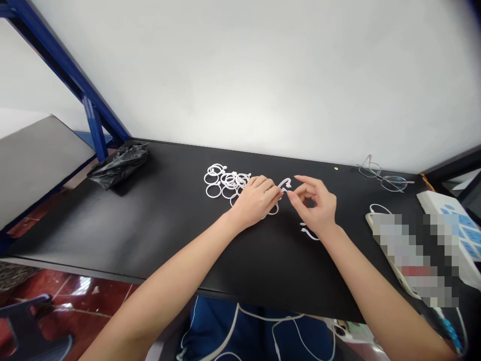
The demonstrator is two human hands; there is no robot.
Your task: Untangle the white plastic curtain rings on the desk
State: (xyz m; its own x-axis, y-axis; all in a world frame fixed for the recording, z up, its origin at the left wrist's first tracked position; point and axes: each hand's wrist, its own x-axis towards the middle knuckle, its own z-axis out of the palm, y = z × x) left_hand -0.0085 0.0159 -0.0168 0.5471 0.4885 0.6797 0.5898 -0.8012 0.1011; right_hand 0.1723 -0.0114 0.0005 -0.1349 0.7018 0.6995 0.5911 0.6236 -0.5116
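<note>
Several thin white plastic rings with small knobs, which look like shower curtain rings (214, 190), lie in a loose, overlapping cluster on the black table (169, 220). My left hand (259, 200) is palm down over the right side of the cluster, its fingertips closed on one white curtain ring (285, 182) that stands partly opened. Facing it, my right hand (315, 204) has its index finger raised, while thumb and middle finger pinch at the same ring's end. Fingers hide part of that ring. Beneath my right wrist lies another white ring (310, 234), partly covered.
A crumpled black plastic bag (122, 165) rests at the table's left end. Towards the right are eyeglasses (391, 183), a phone (398, 255) with a cable, and a white power strip (451, 225). A white wall (244, 90) stands behind; white cables (229, 336) hang over my lap.
</note>
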